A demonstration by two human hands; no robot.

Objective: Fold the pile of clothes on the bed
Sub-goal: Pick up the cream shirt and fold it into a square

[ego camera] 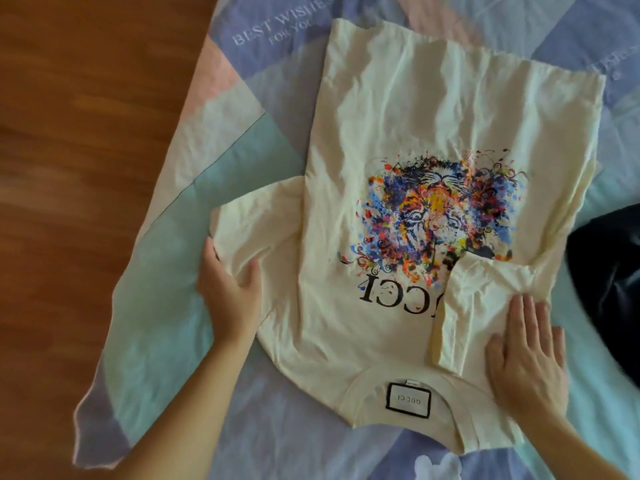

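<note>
face-up, the cream t-shirt (408, 140) lies creased; left hand (228, 289) pinches a sleeve, right hand (530, 355) spread flat.

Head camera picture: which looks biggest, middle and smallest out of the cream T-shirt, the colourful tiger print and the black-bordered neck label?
1. Cream T-shirt, biggest by far.
2. Colourful tiger print, covering only the shirt's middle.
3. Black-bordered neck label, smallest, though it lies nearest the camera.

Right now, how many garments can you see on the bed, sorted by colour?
Cream: 1, the printed T-shirt, spread flat with the right sleeve folded in under the right hand and the left hand on the other sleeve.
Dark: 1, a dark garment at the right edge, partly out of view.
Total: 2
</note>
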